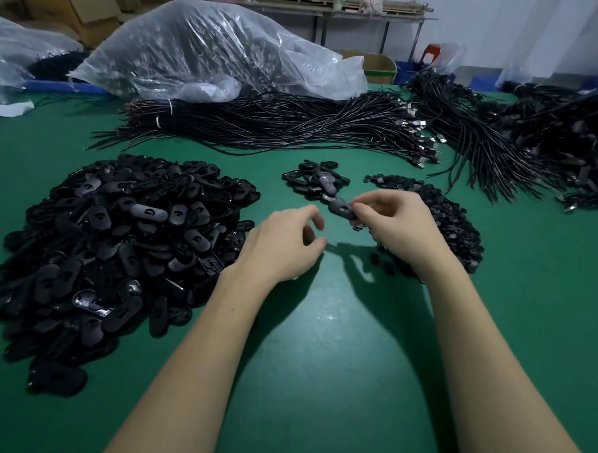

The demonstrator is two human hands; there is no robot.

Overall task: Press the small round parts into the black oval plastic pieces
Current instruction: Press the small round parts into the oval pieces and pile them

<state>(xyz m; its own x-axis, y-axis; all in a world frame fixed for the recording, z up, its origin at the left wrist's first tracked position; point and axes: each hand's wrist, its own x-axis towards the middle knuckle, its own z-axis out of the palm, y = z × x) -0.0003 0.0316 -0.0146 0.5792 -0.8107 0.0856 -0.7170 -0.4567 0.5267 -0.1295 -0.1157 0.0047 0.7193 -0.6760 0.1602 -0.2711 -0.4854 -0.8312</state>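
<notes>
An oval piece [341, 208] is being pinched by the right hand [397, 226], the left hand [283, 246] loosely curled, empty; a slip is being risked by the fingertip hold.

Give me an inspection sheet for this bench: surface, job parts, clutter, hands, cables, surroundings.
Surface: green table mat, bare in front of the person.
Job's things: big heap of black oval pieces at left; small finished-looking cluster at centre; pile of small round parts at right.
Clutter: a few loose round parts beside the right pile.
Hands: right hand pinches one oval piece; left hand holds nothing, fingers loosely curled.
Cables: bundled black USB cables across the back, more at right.
Surroundings: clear plastic bags, cardboard boxes, metal-legged bench.
</notes>
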